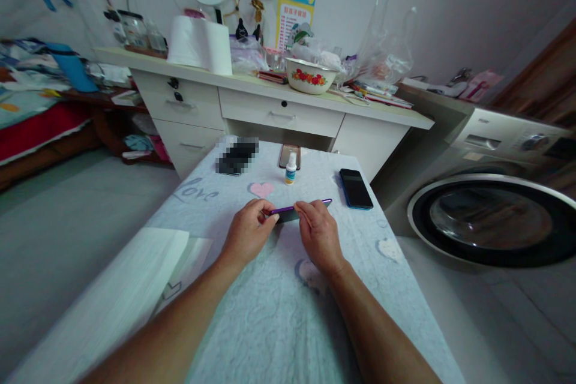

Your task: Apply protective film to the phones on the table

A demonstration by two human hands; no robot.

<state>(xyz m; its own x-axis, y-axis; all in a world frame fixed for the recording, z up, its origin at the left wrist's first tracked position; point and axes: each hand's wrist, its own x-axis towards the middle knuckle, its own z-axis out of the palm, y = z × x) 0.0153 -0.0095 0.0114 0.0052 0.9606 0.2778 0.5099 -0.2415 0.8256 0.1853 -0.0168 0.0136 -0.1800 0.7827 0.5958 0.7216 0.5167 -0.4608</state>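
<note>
A thin purple-edged phone [288, 214] is tilted up over the cloth-covered table [270, 324], its edge towards me. My left hand [250, 229] pinches its left end between thumb and fingers. At the phone's upper edge, right of its middle, my right hand [318, 234] is closed; whether it also holds something small is hidden. Just beyond the phone stands a small white spray bottle [290, 169] with a blue and yellow label. Behind that bottle lies a brown-framed phone [284, 156]. A dark phone with a blue edge [356, 188] rests to the right.
A partly pixelated dark object [237, 156] lies at the table's far left. White folded material [121, 288] covers the left edge. Beyond stands a white desk [180, 102] with a floral bowl [310, 77] and plastic bags. A washing machine [490, 192] is on the right.
</note>
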